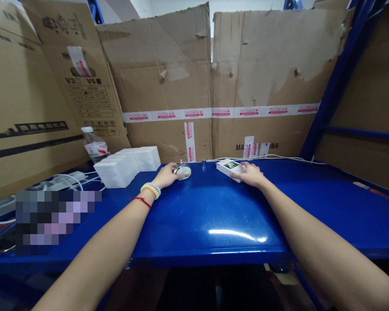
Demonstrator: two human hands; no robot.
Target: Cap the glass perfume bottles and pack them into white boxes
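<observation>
My left hand [168, 174] is closed around a round, flat perfume bottle [184, 172] with a shiny rim and a small nozzle at its top. The bottle is near the back of the blue tabletop [207, 207]. A white box [226, 170] with a dark picture of white flowers on its top is gripped in my right hand [248, 174], thumb on the near side. Between the two hands, a small silver cap [204, 164] stands upright by the back edge.
To the left are stacked white boxes [116, 170], a plastic bottle [95, 144], a power strip [61, 183] with white cables, and a blurred-out item [55, 218]. Cardboard sheets [168, 77] wall the back. A blue metal post [327, 86] rises at the right.
</observation>
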